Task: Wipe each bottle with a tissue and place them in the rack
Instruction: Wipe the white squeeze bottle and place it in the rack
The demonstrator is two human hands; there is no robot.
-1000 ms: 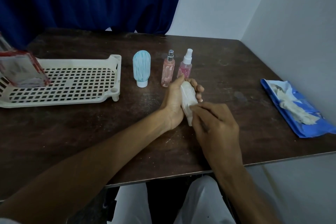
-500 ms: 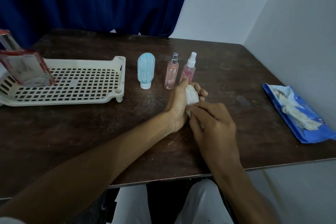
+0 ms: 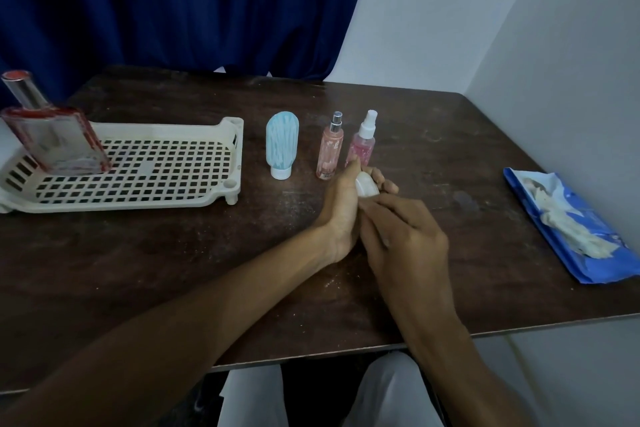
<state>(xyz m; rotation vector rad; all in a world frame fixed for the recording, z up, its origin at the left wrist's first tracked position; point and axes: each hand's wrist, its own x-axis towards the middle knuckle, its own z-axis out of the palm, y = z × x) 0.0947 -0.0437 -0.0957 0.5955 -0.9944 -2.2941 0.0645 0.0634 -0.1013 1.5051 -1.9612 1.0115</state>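
Head view. The left hand (image 3: 341, 208) is resting thumb-up on the counter (image 3: 173, 253), its grip clamping a white bottle (image 3: 366, 185) just before the pink spray bottles (image 3: 363, 146). The right hand (image 3: 405, 239) is arching over the bottle's near end with its fingers curled. Whether its grip is clamping anything cannot be told. A red bottle (image 3: 52, 139) is leaning in the rack (image 3: 138, 199), well to the left.
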